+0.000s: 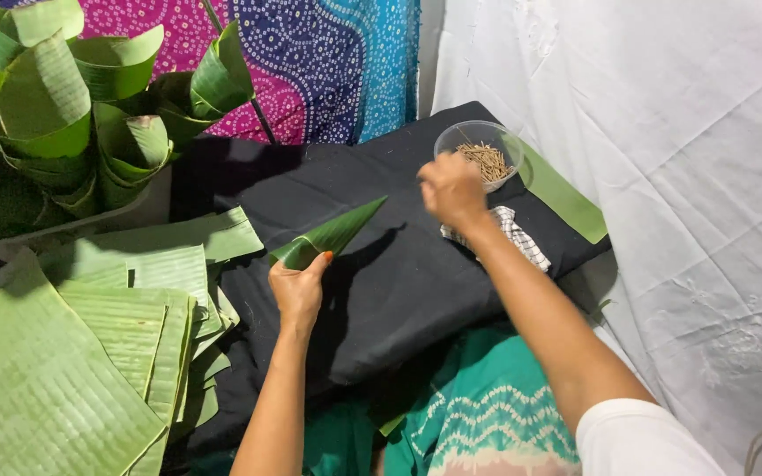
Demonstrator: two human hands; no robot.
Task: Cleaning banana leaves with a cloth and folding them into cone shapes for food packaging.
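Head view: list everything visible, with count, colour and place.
leaf cone: one, green, held over the black cloth
black cloth: one, centre
flat leaves: a stack, green, lower left
rolled cones: a pile, green, upper left
bowl: one, clear, holding tan sticks, upper centre
checked cloth: one, white and dark, below the bowl
leaf strip: one, green, right of the bowl
white sheet: right
patterned cloth: pink and blue, top
left hand: grip on the leaf cone
right hand: closed, by the bowl

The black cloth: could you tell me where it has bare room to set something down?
The black cloth is bare between the left hand holding the leaf cone and the checked rag. Crowded: flat leaves left, stick bowl by the right hand.
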